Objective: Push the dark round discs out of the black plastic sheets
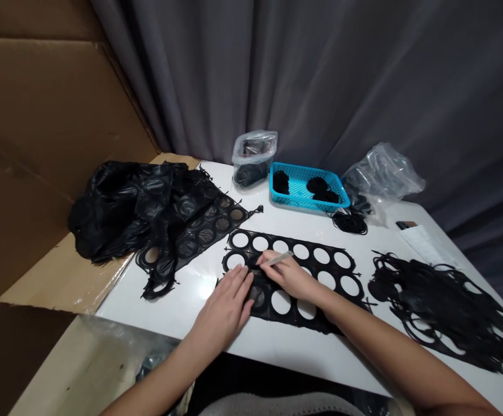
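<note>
Right hand [288, 276] pinches a slim pale tool [276, 259], tip at a black die-cut sheet with round holes [337, 284]. Left hand [224, 301] spread flat, pressing that sheet, which lies on the white bench [251, 346]. Blue plastic basket [310, 206] sits beyond.

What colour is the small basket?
The basket is bright blue, best seen in the head view.

Counted up: one left hand [223, 306], one right hand [288, 274], one slim silver tool [277, 259], one blue plastic basket [303, 199], three black coils [281, 182] in it, one loose black coil [349, 223], two clear plastic bags [254, 159], three lots of holey black sheet [336, 274]
</note>
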Demonstrator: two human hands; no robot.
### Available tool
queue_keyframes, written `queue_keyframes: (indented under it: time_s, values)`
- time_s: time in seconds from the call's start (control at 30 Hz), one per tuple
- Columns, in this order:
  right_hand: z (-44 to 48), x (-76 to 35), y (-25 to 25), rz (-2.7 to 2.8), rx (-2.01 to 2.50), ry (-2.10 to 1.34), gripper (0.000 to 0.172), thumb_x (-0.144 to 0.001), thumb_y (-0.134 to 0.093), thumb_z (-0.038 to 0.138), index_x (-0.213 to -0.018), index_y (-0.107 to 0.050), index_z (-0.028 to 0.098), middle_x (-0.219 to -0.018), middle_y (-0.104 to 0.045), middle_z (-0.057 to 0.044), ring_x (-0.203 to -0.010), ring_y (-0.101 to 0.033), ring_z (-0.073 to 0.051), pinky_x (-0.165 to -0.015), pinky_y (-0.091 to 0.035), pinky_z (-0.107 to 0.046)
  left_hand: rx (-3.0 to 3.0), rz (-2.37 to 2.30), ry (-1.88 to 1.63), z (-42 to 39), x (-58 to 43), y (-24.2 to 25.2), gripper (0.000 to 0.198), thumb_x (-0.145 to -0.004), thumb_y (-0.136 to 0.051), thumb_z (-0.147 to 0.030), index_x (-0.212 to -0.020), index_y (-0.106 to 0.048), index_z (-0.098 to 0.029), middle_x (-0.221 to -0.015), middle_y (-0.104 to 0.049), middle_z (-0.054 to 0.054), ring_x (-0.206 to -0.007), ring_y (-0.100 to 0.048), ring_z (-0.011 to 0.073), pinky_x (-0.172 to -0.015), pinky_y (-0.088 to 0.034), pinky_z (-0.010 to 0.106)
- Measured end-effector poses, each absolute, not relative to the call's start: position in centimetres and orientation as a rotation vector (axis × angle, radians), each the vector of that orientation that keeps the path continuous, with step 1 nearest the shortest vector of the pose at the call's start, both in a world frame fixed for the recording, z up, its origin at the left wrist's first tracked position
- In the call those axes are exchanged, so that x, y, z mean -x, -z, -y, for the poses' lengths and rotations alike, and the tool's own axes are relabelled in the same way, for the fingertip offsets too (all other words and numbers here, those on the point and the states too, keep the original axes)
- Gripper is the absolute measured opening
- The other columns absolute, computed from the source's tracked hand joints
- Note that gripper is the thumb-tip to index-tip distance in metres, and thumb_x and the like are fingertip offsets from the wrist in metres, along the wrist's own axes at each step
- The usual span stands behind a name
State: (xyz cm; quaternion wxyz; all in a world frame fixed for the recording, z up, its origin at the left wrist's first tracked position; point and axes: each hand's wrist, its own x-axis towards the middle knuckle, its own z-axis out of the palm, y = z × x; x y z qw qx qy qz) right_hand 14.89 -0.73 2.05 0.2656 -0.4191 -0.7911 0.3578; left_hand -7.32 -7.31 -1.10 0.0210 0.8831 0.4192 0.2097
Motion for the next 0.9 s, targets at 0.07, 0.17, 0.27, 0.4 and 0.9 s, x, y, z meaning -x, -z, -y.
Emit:
queue_keyframes:
  time_s: [0.07, 0.17, 0.27, 0.4, 0.9]
  values:
    - [1.3, -14.6, -1.7, 2.156, 1.117, -0.982, 0.013, -0.097, -0.045, 0.021, -0.089, -0.055, 0.021, -0.093, -0.061, -0.004, -0.088, -0.057, -0.019, -0.083, -0.044, -0.032, -2.744, -1.265, -0.617, 7.5, 6.7, 1.5, 0.048, -0.098, -0.050, -0.027, -0.144, -0.045, -0.013, -0.150, -0.046, 0.016, -0.142, -0.040, 0.0295, -0.113, -0.042, 0.048]
    - [1.2, -14.6, -1.4, 2.145, 1.102, -1.017, 0.010, -0.096, -0.048, 0.020, -0.089, -0.055, 0.021, -0.094, -0.061, -0.004, -0.090, -0.057, -0.018, -0.084, -0.044, -0.032, -2.717, -1.280, -0.577, 7.6, 6.5, 2.1, 0.046, -0.099, -0.050, -0.028, -0.143, -0.046, -0.016, -0.152, -0.043, 0.015, -0.144, -0.037, 0.0303, -0.113, -0.040, 0.050]
    - [0.8, -14.7, -1.4, 2.149, 1.107, -1.041, 0.009, -0.095, -0.050, 0.020, -0.089, -0.056, 0.021, -0.095, -0.061, -0.004, -0.090, -0.056, -0.019, -0.083, -0.044, -0.033, -2.702, -1.275, -0.556, 7.5, 6.8, 2.3, 0.046, -0.098, -0.051, -0.028, -0.143, -0.047, -0.018, -0.153, -0.042, 0.014, -0.145, -0.035, 0.0310, -0.113, -0.039, 0.052]
    - [0.5, -14.9, -1.5, 2.155, 1.117, -1.049, 0.008, -0.095, -0.051, 0.021, -0.088, -0.056, 0.021, -0.095, -0.061, -0.003, -0.088, -0.056, -0.019, -0.082, -0.044, -0.033, -2.707, -1.276, -0.534, 7.5, 6.9, 2.3, 0.047, -0.098, -0.052, -0.028, -0.143, -0.047, -0.017, -0.153, -0.042, 0.014, -0.145, -0.034, 0.0312, -0.114, -0.039, 0.052]
    - [-0.4, -15.8, -0.3, 1.947, 1.386, -0.596, 0.016, -0.098, -0.041, 0.021, -0.087, -0.053, 0.022, -0.086, -0.062, -0.006, -0.080, -0.056, -0.023, -0.076, -0.045, -0.035, -2.724, -1.276, -0.508, 7.3, 6.9, 2.2, 0.047, -0.096, -0.053, -0.026, -0.142, -0.048, -0.017, -0.153, -0.043, 0.014, -0.144, -0.036, 0.0335, -0.112, -0.040, 0.054]
